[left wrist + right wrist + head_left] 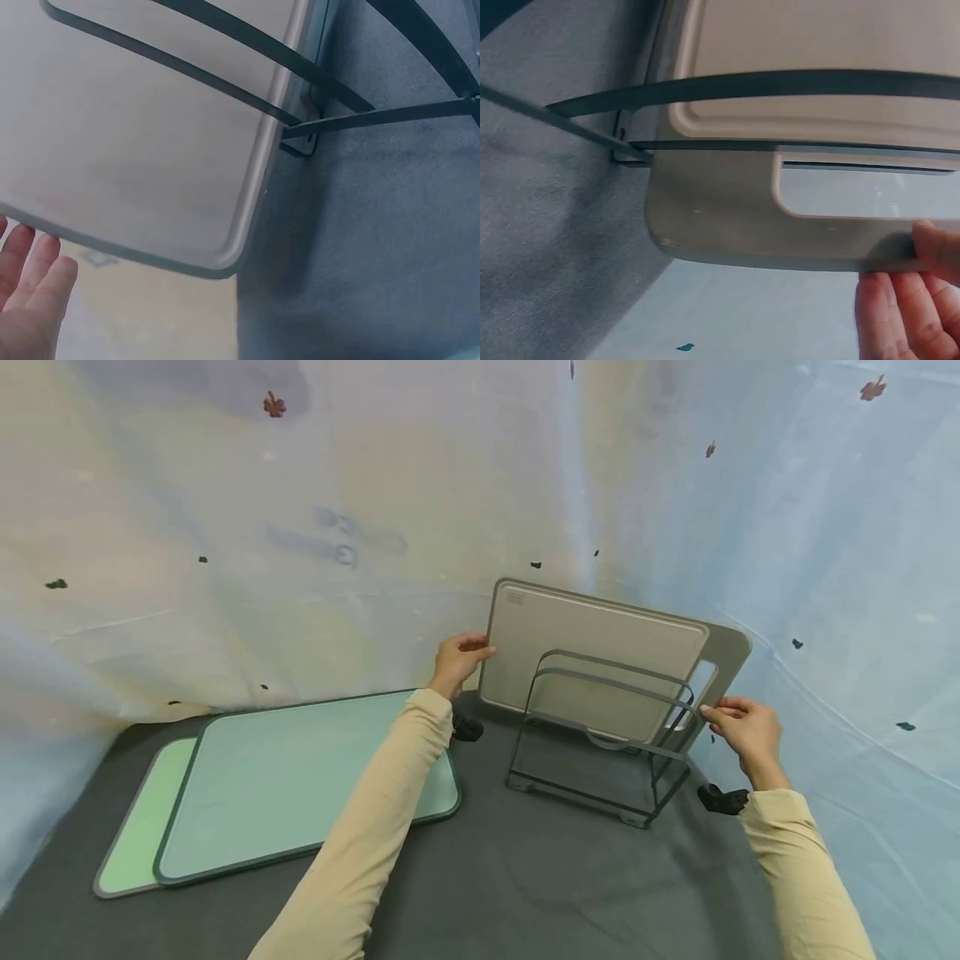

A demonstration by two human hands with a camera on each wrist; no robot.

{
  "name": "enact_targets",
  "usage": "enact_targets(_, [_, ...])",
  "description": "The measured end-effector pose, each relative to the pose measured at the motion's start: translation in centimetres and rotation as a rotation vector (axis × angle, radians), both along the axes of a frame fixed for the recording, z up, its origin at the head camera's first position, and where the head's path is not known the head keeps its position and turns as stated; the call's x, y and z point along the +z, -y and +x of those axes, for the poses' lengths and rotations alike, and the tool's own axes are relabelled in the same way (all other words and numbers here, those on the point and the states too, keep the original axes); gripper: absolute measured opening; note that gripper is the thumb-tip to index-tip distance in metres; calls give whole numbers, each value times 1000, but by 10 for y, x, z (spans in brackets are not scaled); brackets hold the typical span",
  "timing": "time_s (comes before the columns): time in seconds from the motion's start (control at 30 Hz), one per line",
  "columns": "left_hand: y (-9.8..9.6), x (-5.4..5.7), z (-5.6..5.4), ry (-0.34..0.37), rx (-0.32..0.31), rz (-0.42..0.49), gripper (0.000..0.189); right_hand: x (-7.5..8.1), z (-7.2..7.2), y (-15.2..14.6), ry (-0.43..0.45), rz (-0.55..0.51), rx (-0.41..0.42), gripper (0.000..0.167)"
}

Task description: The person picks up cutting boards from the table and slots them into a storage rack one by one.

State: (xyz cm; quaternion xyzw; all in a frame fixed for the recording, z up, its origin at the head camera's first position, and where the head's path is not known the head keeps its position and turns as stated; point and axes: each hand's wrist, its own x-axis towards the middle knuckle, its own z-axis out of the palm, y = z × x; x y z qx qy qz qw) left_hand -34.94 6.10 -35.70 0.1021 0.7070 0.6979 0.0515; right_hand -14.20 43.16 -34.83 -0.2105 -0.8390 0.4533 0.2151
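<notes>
A beige cutting board (592, 643) with a grooved rim and a slotted handle end stands on its long edge in a dark wire rack (592, 792), leaning back. My left hand (457, 664) holds its left edge, fingertips right at the rim in the left wrist view. At the other end my right hand (746, 731) pinches the handle bar, thumb (937, 247) on the front face and fingers behind. The rack's curved wires cross in front of the board, and its lower edge is partly hidden.
Left of the rack, a pale teal board (285, 785) with a dark rim lies flat, overlapping a light green board (138, 843). Both are on the dark grey tabletop (540, 893). A pale patterned sheet (420, 510) hangs behind the board and along the right side.
</notes>
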Motion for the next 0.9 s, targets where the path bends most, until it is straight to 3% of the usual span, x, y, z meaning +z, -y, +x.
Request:
enact_targets(0.13, [4,2,2,26,-55,47,42,6,4,-4,-44,-86,4,41])
enact_targets(0.37, [16,11,3,-2,-56,101,40,24,7,-7,-198,-277,16,10])
enact_targets(0.53, [23,19,4,-20,-85,130,37,37,8,-1,-310,-391,-51,12])
enact_targets(0.7, [33,28,8,-80,-102,128,30,50,6,10,-439,-493,-125,10])
enact_targets(0.8, [40,34,12,-120,-106,127,28,55,6,20,-506,-541,-79,9])
enact_targets(0.9, [48,39,17,-159,-100,117,27,61,7,33,-552,-569,21,10])
